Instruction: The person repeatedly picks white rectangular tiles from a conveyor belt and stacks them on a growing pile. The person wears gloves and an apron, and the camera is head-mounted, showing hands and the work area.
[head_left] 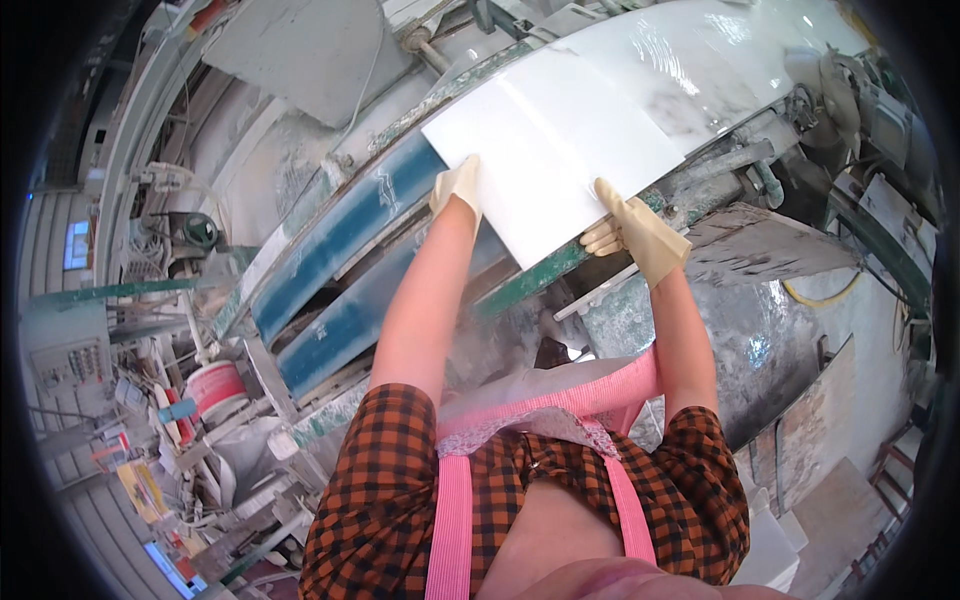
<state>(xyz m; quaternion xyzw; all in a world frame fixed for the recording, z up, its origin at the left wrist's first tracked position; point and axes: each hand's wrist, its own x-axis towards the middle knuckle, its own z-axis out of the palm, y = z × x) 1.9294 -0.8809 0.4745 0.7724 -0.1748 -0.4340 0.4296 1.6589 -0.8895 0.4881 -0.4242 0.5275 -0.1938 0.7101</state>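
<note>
A smooth white slab (550, 140) lies flat across the conveyor, a faint lighter band crossing its top. My left hand (460, 187), in a cream glove, grips the slab's left edge; part of its fingers is hidden. At the near edge, my right hand (640, 235) wears a matching glove. Its thumb rests over the slab's top, while the fingers are lower, beside the edge and above the green side rail (535, 277). Blue belts (350, 235) run on the left of the slab. Beyond it, on the right, is a glossy white, grey-veined slab (690, 75).
Dusty pipes and machine parts (720, 175) crowd the right side of the conveyor. A red-and-white bucket (217, 390) stands amid clutter at the lower left. A large grey sheet (300, 60) is behind the conveyor. A yellow hose (825, 298) curves at the right.
</note>
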